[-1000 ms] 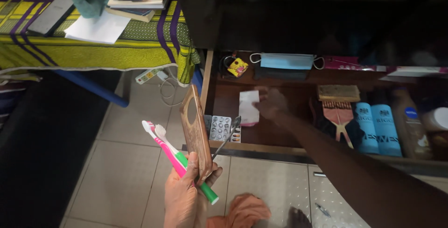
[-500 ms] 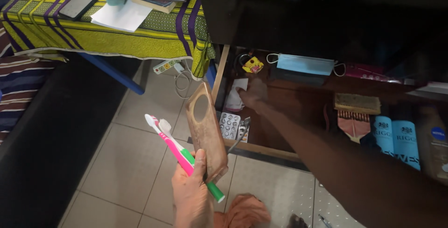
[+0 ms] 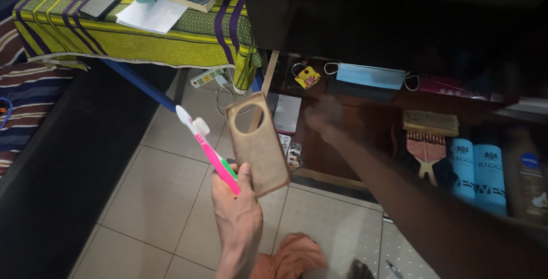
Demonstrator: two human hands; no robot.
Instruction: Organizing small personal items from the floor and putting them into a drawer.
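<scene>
A dark wooden shelf (image 3: 354,159) runs low along the right, open toward the tiled floor (image 3: 154,199). To the upper left a bench (image 3: 114,39) under a yellow and purple cloth carries books and papers.

On the shelf, from the back: a blue face mask (image 3: 368,76), a white card (image 3: 287,113), a wooden brush (image 3: 430,122) above a comb (image 3: 425,153), two blue cans (image 3: 476,170), and blister packs (image 3: 292,153) at the front edge.

The right hand (image 3: 326,120) reaches into the shelf, just beside the white card. It is blurred, so I cannot tell how far its fingers are spread or whether they hold anything.

The left hand (image 3: 237,210) is closed around a brown phone case (image 3: 258,145) and two toothbrushes (image 3: 208,150), held upright above the floor, well apart from the shelf.

To do this reach well, I judge that the left hand should keep its bundle clear of the shelf edge, so the brush heads touch nothing. The right hand should pick flat things by an edge and avoid sweeping the blister packs off the front.
</scene>
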